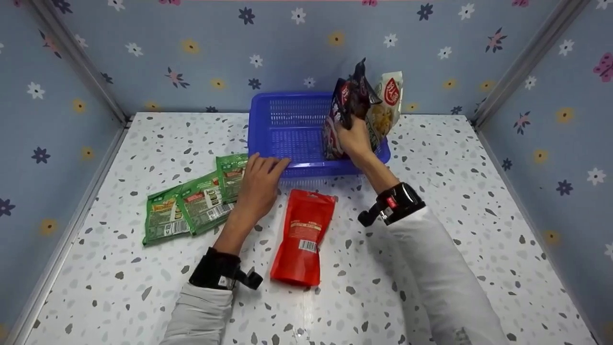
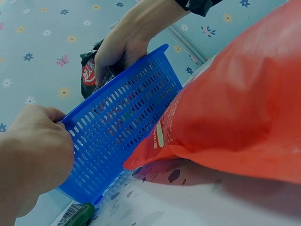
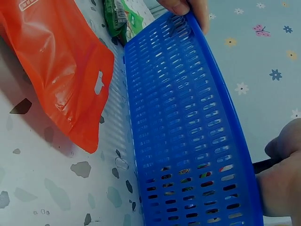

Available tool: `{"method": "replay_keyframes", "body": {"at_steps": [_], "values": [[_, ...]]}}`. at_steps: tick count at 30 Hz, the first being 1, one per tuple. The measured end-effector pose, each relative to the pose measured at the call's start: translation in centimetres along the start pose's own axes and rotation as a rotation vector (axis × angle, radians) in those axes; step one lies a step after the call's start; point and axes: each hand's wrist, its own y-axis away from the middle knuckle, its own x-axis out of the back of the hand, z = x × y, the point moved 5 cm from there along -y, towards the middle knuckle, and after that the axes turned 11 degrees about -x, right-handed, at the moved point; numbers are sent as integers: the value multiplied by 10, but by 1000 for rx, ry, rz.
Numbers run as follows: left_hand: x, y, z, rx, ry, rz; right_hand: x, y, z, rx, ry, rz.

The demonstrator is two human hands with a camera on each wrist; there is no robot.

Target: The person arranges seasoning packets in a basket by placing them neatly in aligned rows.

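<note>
A blue plastic basket [image 1: 287, 165] with slotted walls stands at the back of the table. My left hand [image 1: 261, 187] grips its front rim near the left corner, thumb and fingers on either side in the right wrist view. At the basket's right end, my right hand [image 1: 355, 139] holds a black food pouch [image 1: 335, 129] by its upper part. The pouch stands upright inside the basket, its lower part behind the front wall. Just right of it leans a cream-coloured pouch [image 1: 383, 117] with a red label, partly covered by the black pouch and the hand.
In front of the basket lies a red pouch [image 1: 304, 239] with a hang hole. Several green packets [image 1: 203, 203] overlap on the table to the left, one partly behind the left hand. Flower-patterned walls [image 1: 297, 48] enclose the speckled table [image 1: 143, 297] at the back and sides.
</note>
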Motion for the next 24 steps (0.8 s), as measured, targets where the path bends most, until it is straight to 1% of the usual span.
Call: {"method": "replay_keyframes", "body": {"at_steps": [2, 4, 5, 14, 21, 24], "values": [[1, 0, 1, -9, -3, 17, 2, 17, -11, -21, -9, -6], [1, 0, 1, -13, -7, 28, 5, 30, -20, -44, -3, -8], [1, 0, 0, -13, -7, 30, 6, 37, -24, -40, -3, -15], [0, 0, -1, 3, 19, 1, 13, 46, -25, -30, 71, -4], [-1, 0, -1, 7, 8, 4, 21, 57, -23, -28, 172, 13], [-1, 0, 0, 4, 13, 4, 25, 64, -22, 0, 232, 22]]}}
